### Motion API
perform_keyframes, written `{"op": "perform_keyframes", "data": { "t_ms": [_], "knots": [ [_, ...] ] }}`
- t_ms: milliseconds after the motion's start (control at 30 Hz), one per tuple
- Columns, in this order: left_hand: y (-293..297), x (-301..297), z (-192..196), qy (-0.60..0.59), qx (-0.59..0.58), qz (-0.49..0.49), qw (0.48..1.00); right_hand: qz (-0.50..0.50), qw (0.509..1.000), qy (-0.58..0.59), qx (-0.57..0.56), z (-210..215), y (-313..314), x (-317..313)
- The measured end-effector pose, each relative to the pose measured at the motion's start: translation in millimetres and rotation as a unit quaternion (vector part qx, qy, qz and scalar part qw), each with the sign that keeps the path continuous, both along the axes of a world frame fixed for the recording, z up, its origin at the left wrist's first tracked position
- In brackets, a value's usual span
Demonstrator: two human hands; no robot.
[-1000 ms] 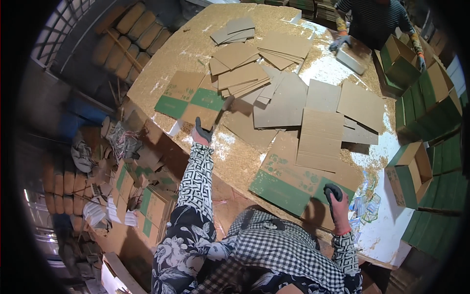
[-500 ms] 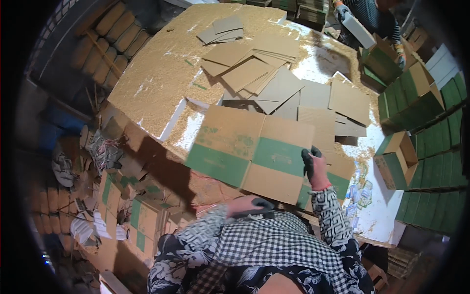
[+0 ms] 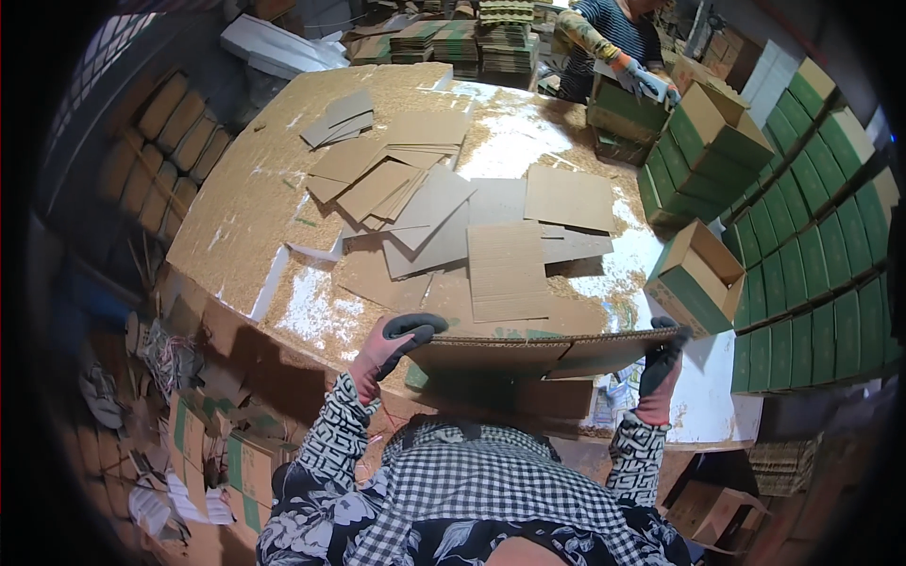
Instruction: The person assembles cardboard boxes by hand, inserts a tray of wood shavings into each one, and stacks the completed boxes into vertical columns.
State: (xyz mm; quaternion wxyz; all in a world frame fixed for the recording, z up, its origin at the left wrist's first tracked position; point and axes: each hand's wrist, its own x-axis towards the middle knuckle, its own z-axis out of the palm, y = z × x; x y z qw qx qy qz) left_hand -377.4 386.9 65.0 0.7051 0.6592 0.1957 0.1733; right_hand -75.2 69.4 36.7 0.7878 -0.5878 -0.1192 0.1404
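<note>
A brown and green folded carton (image 3: 491, 358) stands tilted up in front of me, seen nearly along its upper corrugated edge. My left hand (image 3: 389, 351) is closed on its left end, in a pink glove with dark fingertips. At the right end my right hand (image 3: 661, 370), gloved alike, grips the same edge. The carton's lower part lies in shadow near the table's front edge. Just beyond it, a brown cardboard sheet (image 3: 507, 274) lies over grey sheets (image 3: 432, 217) and other loose pieces.
Sawdust-like crumbs cover much of the white table (image 3: 311, 292). An open carton (image 3: 698, 274) rests on its right side, before stacked green cartons (image 3: 802, 236). A co-worker's gloved hands (image 3: 642, 80) are at a box at the far right. Flattened cartons (image 3: 241, 476) lean at lower left.
The carton was lying nearly flat with only my right hand at its right edge; now it is tilted up. My left hand has come from the apron to its left end. The view has shifted.
</note>
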Motion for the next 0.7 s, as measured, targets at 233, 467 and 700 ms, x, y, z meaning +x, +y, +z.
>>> {"op": "perform_keyframes", "data": {
  "t_ms": [233, 467, 700],
  "knots": [
    [32.7, 23.2, 20.3, -0.078, 0.048, 0.306, 0.948, 0.094, 0.992, -0.088, -0.002, 43.8, 21.2, -72.1],
    [-55.3, 30.0, 22.3, 0.059, 0.346, -0.267, 0.898, -0.020, 0.892, -0.418, -0.169, 15.9, 76.7, -41.2],
    [-79.1, 20.3, 30.2, 0.214, 0.311, -0.211, 0.902, 0.120, 0.816, -0.478, -0.303, 14.3, 74.1, -24.0]
  ]
}}
